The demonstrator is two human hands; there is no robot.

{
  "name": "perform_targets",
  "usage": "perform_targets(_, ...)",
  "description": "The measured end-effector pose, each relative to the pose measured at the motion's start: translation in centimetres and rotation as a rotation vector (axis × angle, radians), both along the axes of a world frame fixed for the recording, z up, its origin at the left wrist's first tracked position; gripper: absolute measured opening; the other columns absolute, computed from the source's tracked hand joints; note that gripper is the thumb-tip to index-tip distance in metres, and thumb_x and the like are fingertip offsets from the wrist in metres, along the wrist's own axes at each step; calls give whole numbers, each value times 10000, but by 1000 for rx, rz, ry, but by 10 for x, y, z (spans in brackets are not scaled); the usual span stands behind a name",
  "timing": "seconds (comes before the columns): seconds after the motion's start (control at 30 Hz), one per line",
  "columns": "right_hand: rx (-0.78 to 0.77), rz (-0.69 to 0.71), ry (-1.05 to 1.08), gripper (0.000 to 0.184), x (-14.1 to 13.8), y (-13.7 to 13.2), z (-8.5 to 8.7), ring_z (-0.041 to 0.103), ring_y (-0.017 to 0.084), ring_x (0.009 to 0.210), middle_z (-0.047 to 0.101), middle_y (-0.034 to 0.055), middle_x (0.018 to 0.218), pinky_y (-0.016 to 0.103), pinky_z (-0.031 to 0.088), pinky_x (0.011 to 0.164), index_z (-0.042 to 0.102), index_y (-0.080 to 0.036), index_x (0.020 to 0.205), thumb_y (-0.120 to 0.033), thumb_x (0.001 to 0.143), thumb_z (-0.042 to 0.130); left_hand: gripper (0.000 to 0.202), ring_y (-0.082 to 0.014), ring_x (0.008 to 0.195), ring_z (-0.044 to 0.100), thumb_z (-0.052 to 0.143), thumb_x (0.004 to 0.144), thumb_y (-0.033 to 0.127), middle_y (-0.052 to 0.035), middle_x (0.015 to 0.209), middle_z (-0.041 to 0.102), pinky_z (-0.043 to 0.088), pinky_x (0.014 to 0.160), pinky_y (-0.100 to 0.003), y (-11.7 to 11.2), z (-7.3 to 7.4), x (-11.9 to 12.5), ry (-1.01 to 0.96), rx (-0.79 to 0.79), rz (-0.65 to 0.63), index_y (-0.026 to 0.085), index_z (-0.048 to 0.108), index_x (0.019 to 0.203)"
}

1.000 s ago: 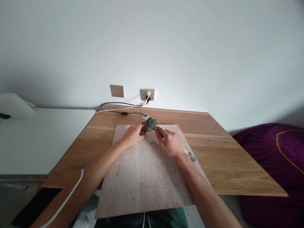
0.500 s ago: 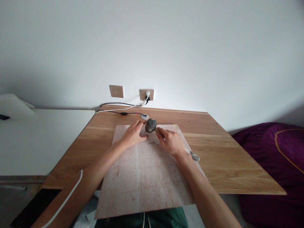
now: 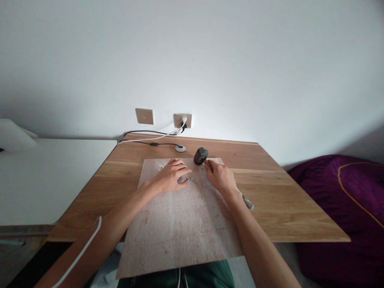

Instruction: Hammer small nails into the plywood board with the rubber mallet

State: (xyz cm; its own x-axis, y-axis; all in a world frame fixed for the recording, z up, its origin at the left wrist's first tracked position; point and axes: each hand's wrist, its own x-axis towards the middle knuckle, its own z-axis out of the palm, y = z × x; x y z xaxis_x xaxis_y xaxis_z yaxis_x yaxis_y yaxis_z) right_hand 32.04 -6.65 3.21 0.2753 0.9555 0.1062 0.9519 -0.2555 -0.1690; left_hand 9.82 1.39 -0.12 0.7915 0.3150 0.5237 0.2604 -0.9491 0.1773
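Observation:
My right hand is wrapped round the handle of a hammer with a dark, rounded head. The head is raised over the far part of a pale wooden board, and the handle's end sticks out past my wrist. Over the board's left side is my left hand, its thumb and fingers apart and curved. Several nails lie on the board by the left fingertips; whether the fingers touch them I cannot tell.
The board rests on a brown wooden table and overhangs its near edge. Behind are cables, a round cable grommet and a wall socket. A white table adjoins on the left; a purple beanbag is at right.
My left hand has drawn back from the far spot beside the hammer head towards the loose nails. The hammer in my right hand has shifted a little to the right.

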Motion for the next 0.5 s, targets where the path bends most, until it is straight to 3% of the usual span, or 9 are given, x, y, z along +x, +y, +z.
perform_targets(0.2, -14, -6, -7, 379, 0, 0, 0, 748, 289, 983, 780, 117, 1098, 304, 474, 729, 708, -280, 1268, -428, 1062, 426, 155, -219, 1014, 638, 679, 882, 181, -24, 1020, 787, 427, 939, -384, -1, -4, 2, 32, -10, -71, 235, 750, 1009)
perform_targets(0.5, -28, -10, 19, 382, -2, -2, 5, 743, 272, 975, 781, 122, 1101, 290, 465, 740, 723, -266, 1237, -425, 1062, 422, 143, -216, 984, 619, 625, 994, 207, -39, 950, 757, 418, 924, -382, 5, -7, 0, 46, 11, 35, 219, 763, 1030)
